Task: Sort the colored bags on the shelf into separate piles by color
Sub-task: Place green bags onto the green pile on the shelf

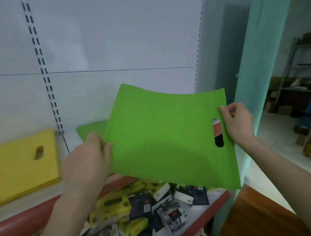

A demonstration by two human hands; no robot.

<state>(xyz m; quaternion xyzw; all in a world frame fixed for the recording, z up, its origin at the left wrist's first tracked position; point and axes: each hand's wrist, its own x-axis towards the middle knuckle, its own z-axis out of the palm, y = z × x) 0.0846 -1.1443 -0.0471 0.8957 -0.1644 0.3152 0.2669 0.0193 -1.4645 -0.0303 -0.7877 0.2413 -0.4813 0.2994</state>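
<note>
I hold a flat green bag (163, 136) up in front of the shelf, its cut-out handle slot on the right side. My left hand (87, 159) grips its left edge, thumb on top. My right hand (236, 122) pinches the right edge just above the slot. Behind the held bag, a corner of another green bag (91, 130) lies on the white shelf (27, 204). A pile of yellow bags (19, 165) with a handle slot lies at the left of the shelf.
The shelf has a red front rail (19, 222). A lower shelf (206, 218) holds several small yellow, white and dark boxes. A teal pillar (259, 71) stands at the right, with metal racks (294, 79) and cartons beyond. The white back panel carries slotted uprights.
</note>
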